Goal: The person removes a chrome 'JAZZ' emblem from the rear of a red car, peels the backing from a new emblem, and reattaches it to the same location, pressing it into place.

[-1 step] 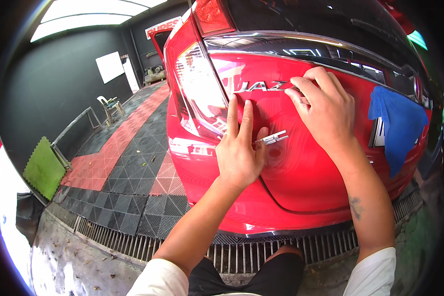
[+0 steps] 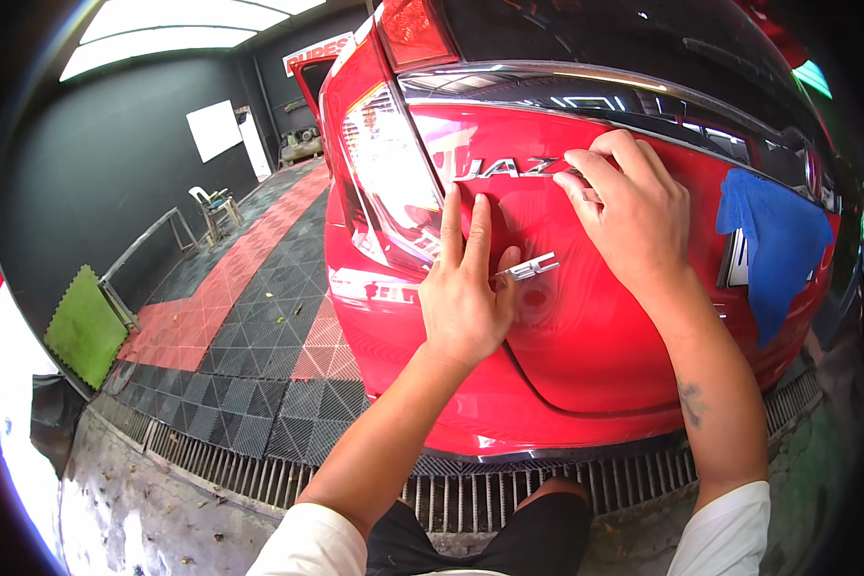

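A chrome letter emblem [image 2: 509, 170] lies against the red tailgate of a car [image 2: 595, 355]. At its right end, my right hand [image 2: 634, 206] pinches with thumb and fingertips, hiding the last part of the emblem. Below the emblem's left end, my left hand [image 2: 463, 288] rests on the car with index and middle fingers stretched upward and the thumb apart. A smaller chrome badge [image 2: 535, 267] sits lower on the tailgate, its left end partly covered by that thumb.
A blue cloth [image 2: 768, 240] hangs over the licence plate [image 2: 736, 261] at the right. The tail light [image 2: 384, 154] is left of my hands. A metal drain grate [image 2: 470, 504] runs below the bumper. Farther left are a chair [image 2: 216, 211] and a green floor tile [image 2: 84, 322].
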A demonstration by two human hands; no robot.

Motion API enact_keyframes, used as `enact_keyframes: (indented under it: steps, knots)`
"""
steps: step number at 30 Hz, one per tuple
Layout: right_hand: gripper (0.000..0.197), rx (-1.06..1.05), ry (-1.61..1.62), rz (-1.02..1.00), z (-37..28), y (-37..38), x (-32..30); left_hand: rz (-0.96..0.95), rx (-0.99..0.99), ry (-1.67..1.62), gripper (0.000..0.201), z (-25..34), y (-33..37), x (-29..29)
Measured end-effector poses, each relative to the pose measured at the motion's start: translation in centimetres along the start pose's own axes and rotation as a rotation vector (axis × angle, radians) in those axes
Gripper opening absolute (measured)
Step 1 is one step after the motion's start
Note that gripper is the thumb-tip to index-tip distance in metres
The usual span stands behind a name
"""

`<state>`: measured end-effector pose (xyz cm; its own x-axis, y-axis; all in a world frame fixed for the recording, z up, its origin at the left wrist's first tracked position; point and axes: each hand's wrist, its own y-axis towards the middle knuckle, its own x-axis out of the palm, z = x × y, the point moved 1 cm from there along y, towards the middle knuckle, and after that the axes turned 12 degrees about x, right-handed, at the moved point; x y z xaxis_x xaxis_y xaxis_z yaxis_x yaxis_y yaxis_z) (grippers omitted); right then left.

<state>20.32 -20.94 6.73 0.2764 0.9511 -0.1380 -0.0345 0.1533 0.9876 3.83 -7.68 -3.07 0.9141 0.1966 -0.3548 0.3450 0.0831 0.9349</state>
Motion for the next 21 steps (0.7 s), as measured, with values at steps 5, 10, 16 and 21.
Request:
enact_keyframes:
  steps: [5, 10, 16, 21]
  knots:
    - [0.025, 0.014, 0.0, 0.004, -0.3, 0.3, 0.1, 0.025, -0.01, -0.019, 0.074, -0.6, 0.1, -0.2]
    - [0.024, 0.013, -0.009, -0.011, -0.4, 0.4, -0.1, 0.009, -0.034, -0.033, 0.073, -0.6, 0.3, -0.4]
    - [0.024, 0.005, -0.027, -0.026, -0.4, 0.6, -0.3, 0.019, -0.021, -0.026, 0.076, -1.2, 0.9, -0.7]
    - [0.024, -0.01, -0.045, -0.031, -0.5, 0.7, -0.3, 0.011, -0.022, 0.019, 0.082, -1.7, 1.5, -0.7]
